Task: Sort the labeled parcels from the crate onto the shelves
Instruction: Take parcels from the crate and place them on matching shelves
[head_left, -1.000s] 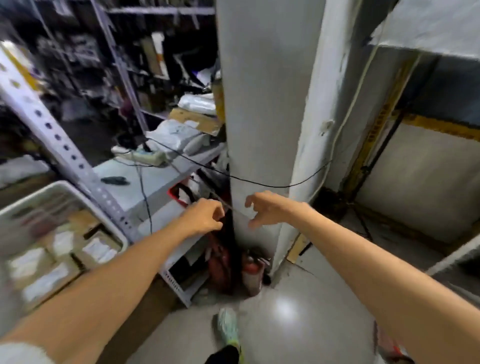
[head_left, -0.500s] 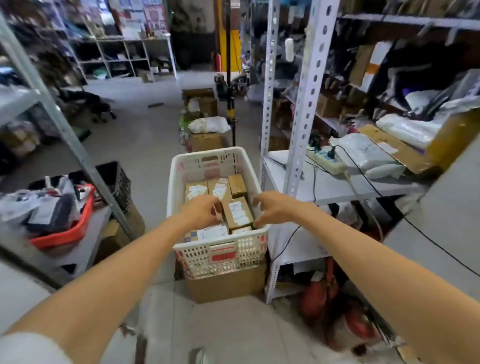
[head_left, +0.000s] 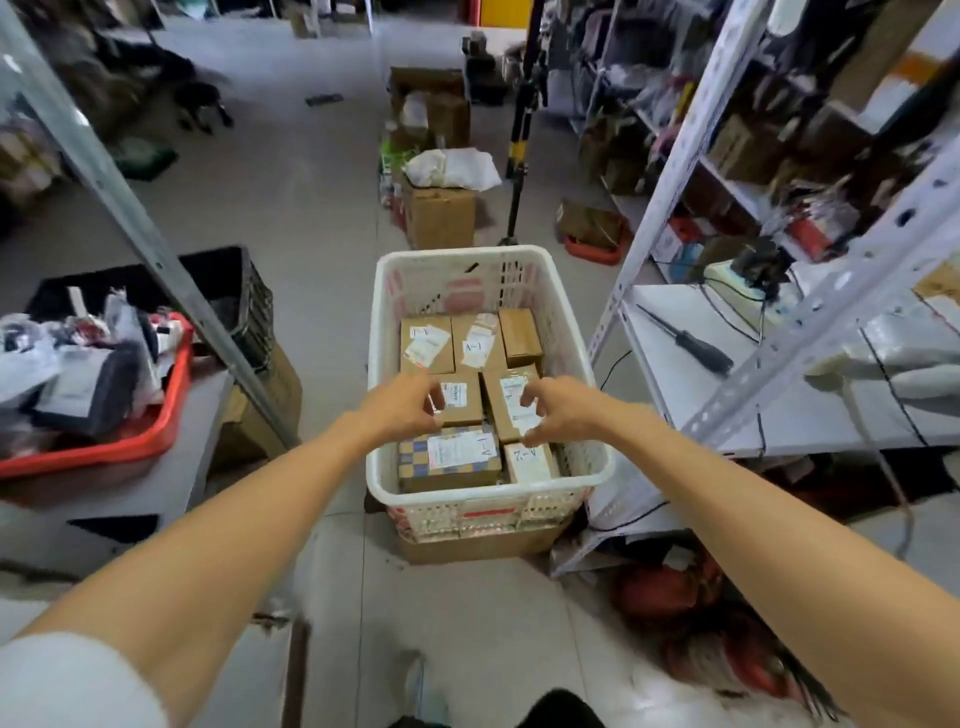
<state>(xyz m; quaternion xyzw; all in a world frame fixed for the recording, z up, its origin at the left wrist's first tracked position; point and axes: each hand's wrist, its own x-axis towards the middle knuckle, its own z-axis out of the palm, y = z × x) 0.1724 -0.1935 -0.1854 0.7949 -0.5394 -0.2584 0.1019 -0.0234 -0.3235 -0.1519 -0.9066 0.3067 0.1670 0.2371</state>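
Looking down through the head camera, you face the white crate (head_left: 467, 512), which sits on a flat cardboard box (head_left: 478, 545) on the pale tiled floor (head_left: 311, 218) of an aisle. The labeled parcels (head_left: 460, 457) lie packed in its bottom, brown cartons with white stickers (some carry handwritten marks).

Your left grip (head_left: 405, 410) hangs over the middle parcels with fingers loosely curled and nothing in it. Your right grip (head_left: 558, 415) is the same, just beside the left, over a long-labelled carton. Whether either touches the cardboard cannot be told.

To your right stands white perforated shelving (head_left: 670, 171). Its lower shelf (head_left: 737, 405) carries a black-handled screwdriver (head_left: 693, 347) and a power strip (head_left: 727, 273) with cables. To your left, a red tray (head_left: 130, 444) heaped with odds and ends rests on a tabletop, with a black crate (head_left: 249, 296) behind it. Farther down the aisle are more cartons (head_left: 441, 221), one topped by a white bag (head_left: 452, 169).
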